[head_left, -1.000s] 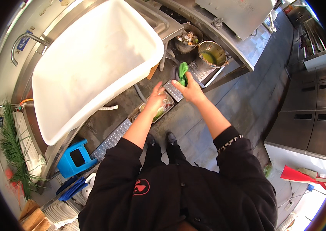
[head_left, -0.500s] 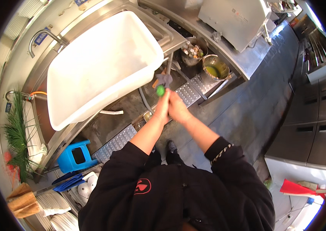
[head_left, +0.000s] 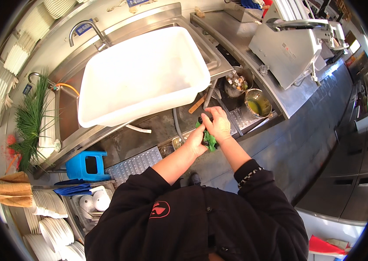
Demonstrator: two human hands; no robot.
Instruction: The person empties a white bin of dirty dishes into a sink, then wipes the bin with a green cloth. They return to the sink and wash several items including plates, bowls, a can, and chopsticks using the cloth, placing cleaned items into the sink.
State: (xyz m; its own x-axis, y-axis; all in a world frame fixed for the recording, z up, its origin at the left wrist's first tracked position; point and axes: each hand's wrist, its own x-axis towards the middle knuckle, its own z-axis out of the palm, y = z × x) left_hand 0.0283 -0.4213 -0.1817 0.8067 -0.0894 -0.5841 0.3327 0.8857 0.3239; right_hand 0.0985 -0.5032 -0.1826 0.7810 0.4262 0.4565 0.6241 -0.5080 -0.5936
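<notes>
Both my hands meet around a small crumpled green and dark bundle (head_left: 210,142) beyond the front of the sink; it looks soft, like cloth or thin sheeting, but its kind I cannot make out. My left hand (head_left: 196,141) presses against it from the left, fingers pointing up along it. From the right, my right hand (head_left: 219,125) curls over the top, thumb and fingers bent. Much of the bundle is hidden between the palms. Ahead to the left, a big white plastic tub (head_left: 144,71) sits tilted on the steel sink.
A curved tap (head_left: 89,27) stands behind the tub. Under the counter are a bucket of scraps (head_left: 238,81) and a bucket of yellow-green liquid (head_left: 258,103). A blue stool (head_left: 86,166), stacked plates (head_left: 55,232) and green leaves (head_left: 31,124) are on the left; a steel machine (head_left: 281,52) stands at right.
The hands were clasped together with a green tip and greyish cloth-like part sticking out ahead; now they are parted more, with green showing between them and nearer my body. The view has shifted.
</notes>
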